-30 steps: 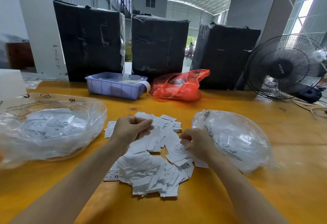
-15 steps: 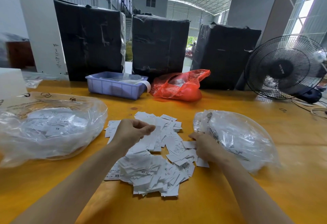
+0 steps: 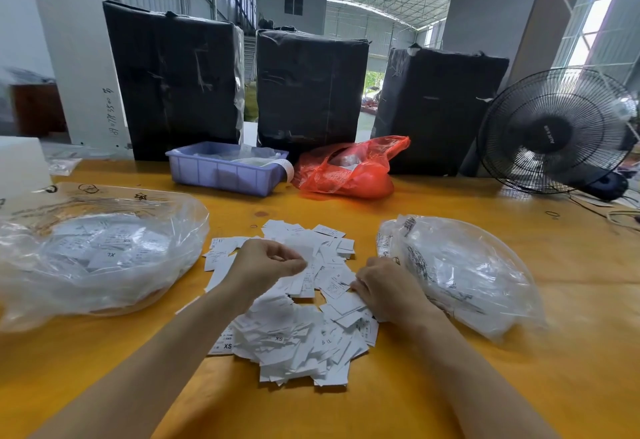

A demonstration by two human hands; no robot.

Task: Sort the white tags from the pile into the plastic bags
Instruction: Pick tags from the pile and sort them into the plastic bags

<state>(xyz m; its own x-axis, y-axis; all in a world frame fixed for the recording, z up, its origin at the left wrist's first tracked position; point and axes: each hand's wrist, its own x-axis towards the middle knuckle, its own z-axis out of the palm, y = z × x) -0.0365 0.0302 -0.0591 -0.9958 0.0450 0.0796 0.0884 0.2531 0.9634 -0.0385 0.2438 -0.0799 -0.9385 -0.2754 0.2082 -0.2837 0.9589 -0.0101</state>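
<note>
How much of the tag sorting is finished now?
Partly done: the left bag already holds many tags, and the right bag some. The left hand and right hand are picking in the pile, which is still large.

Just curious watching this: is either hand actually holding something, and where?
The left hand pinches white tags at their edge. The right hand rests on the pile; its grip cannot be told.
</note>
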